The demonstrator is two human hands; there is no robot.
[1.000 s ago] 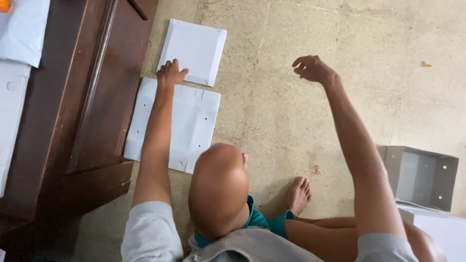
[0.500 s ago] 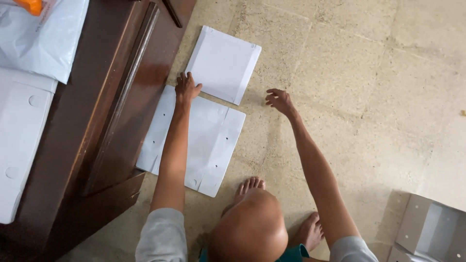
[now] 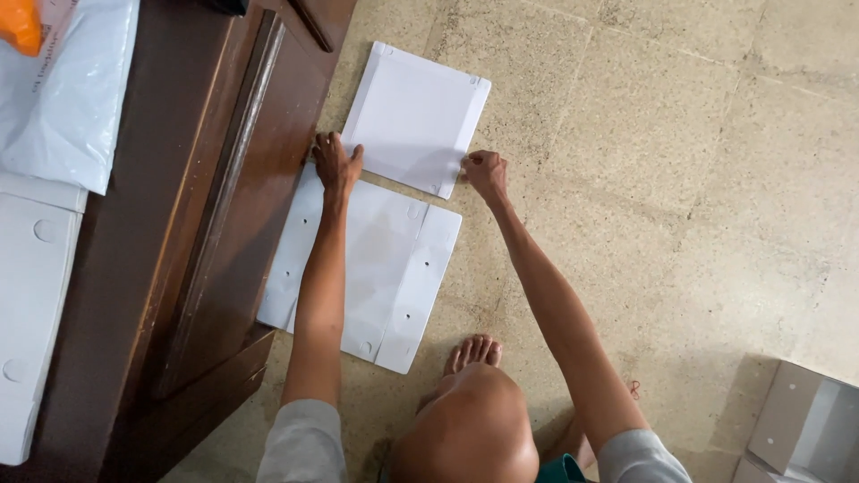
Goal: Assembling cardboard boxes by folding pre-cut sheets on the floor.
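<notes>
Left hand (image 3: 335, 164): fingers spread, palm down, resting on the near left corner of the square white sheet (image 3: 413, 116), just where that sheet meets the larger one. Right hand (image 3: 486, 171): fingers curled in, pinching the near right corner of the same square sheet; whether the corner is lifted off the floor cannot be told.

Square white sheet lies flat on the speckled stone floor (image 3: 680, 197), far from the person, with small folded tabs at its corners. Nearer in, touching or just under its near edge, lies a larger flat white sheet (image 3: 376, 268) with creases and small punched holes, set at a slant. The left forearm crosses over this larger sheet.

Left of both sheets: a dark wooden cabinet (image 3: 224, 224), its edge just beside the larger sheet. On top of it, far left, a white plastic bag (image 3: 76, 98) with something orange (image 3: 20, 25) at its corner, and a white flat panel (image 3: 31, 304) nearer.

Bare knee (image 3: 474, 420) and toes (image 3: 472, 351) sit at the near edge of the larger sheet.

Near right corner: a grey-white folded box (image 3: 805, 425), open side facing left; its contents cannot be made out.
</notes>
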